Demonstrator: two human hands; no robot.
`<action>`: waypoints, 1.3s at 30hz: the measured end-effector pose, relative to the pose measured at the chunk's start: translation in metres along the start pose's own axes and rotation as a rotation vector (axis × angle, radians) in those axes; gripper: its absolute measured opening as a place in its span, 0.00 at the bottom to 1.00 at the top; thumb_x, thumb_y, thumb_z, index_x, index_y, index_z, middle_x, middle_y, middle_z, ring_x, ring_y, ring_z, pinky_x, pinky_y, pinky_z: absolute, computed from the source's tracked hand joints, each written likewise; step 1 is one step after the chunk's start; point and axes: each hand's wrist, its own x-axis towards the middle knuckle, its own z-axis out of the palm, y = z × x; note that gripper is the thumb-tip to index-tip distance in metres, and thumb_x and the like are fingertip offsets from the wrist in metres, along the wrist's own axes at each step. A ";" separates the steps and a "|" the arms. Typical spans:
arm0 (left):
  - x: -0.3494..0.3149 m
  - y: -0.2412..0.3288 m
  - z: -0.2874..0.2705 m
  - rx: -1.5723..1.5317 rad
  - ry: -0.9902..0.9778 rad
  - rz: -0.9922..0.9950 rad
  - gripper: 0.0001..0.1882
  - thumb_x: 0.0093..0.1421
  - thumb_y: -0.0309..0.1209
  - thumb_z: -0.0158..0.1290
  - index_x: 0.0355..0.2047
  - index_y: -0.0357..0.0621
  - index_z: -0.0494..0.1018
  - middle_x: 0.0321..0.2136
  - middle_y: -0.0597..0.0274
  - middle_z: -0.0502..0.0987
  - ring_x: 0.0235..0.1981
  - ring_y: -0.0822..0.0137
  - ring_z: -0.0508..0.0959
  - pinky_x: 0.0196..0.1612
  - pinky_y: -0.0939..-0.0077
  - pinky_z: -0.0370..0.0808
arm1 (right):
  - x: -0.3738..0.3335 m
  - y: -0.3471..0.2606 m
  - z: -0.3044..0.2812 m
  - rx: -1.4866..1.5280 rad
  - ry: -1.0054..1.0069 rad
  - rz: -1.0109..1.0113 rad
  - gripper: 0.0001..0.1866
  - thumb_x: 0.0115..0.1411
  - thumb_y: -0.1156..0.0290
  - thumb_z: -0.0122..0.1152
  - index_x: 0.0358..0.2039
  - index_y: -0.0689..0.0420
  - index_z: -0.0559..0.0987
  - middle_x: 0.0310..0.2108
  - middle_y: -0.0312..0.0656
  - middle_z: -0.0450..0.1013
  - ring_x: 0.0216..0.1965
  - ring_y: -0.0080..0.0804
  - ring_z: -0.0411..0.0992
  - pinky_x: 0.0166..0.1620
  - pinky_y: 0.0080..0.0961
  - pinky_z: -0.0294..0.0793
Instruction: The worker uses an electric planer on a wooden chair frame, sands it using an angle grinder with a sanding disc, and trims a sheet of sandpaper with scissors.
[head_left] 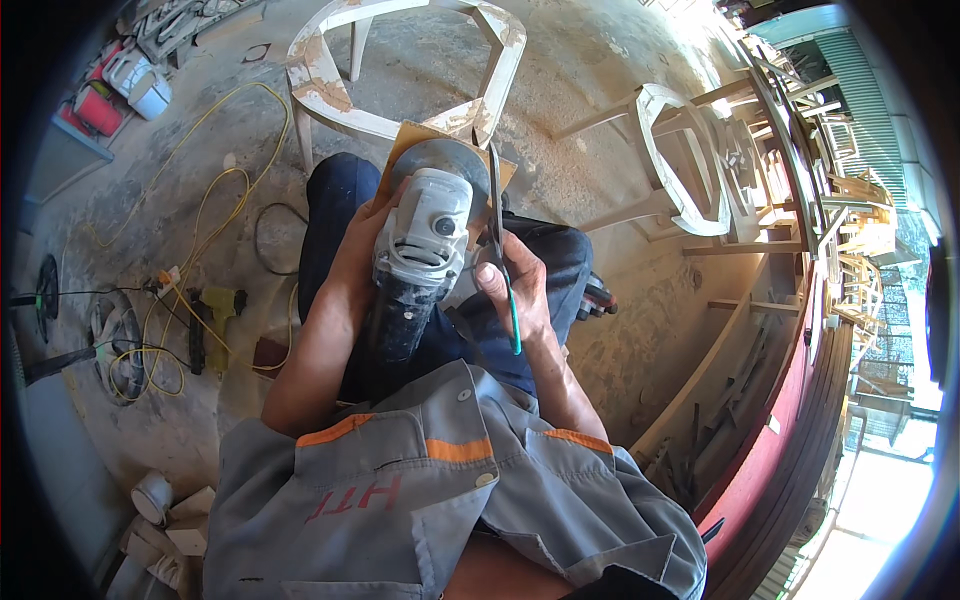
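Observation:
An angle grinder with a grey head and black body rests in my lap, its round dark disc at the far end. Behind the disc lies a square brown sheet that looks like sandpaper, its corners sticking out past the rim. My left hand grips the sheet and disc from the left, its fingers mostly hidden behind the grinder. In my right hand is a pair of scissors with a green-edged handle, the blade pointing away along the sheet's right edge.
A pale wooden chair frame stands just beyond my knees, another frame to the right. Yellow cords and a yellow-green power tool lie on the left floor. Buckets stand far left; long timber pieces sit right.

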 end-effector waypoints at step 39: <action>-0.004 -0.002 0.020 0.145 -0.052 0.067 0.16 0.64 0.39 0.54 0.44 0.41 0.76 0.32 0.66 0.79 0.31 0.78 0.77 0.34 0.83 0.73 | -0.008 0.003 0.013 0.200 0.230 -0.162 0.24 0.53 0.58 0.71 0.43 0.61 0.75 0.28 0.27 0.66 0.30 0.16 0.62 0.36 0.14 0.63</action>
